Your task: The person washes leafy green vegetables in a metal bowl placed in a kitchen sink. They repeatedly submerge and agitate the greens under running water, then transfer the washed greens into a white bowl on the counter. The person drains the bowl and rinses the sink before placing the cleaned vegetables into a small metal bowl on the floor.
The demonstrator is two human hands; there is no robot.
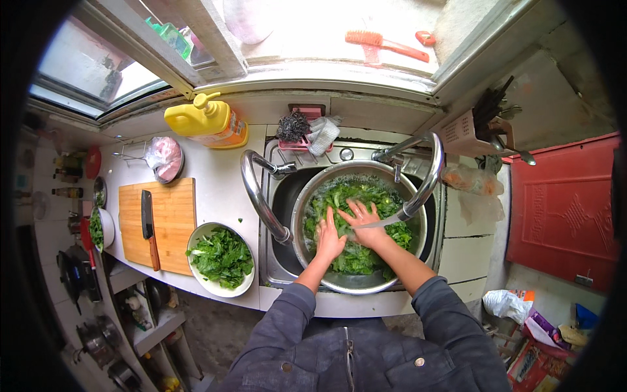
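Both hands are in a large steel basin [360, 283] of water and chopped leafy greens [353, 259], which sits in the sink [281, 208]. My left hand [329, 237] lies on the greens with its fingers extended and apart from any firm grip. Beside it, my right hand [363, 224] spreads its fingers over the leaves. Water runs from the right-hand faucet [431, 181] across my right hand. A white bowl [196, 281] of cut greens stands left of the sink, near a wooden cutting board [174, 225] with a cleaver [147, 215] on it.
A second curved faucet [254, 191] arches at the sink's left. Behind are a yellow pump bottle [210, 122], a steel scourer [293, 126] and a cloth [323, 134]. A utensil basket [460, 132] hangs at right. Another bowl of greens [108, 228] stands at far left.
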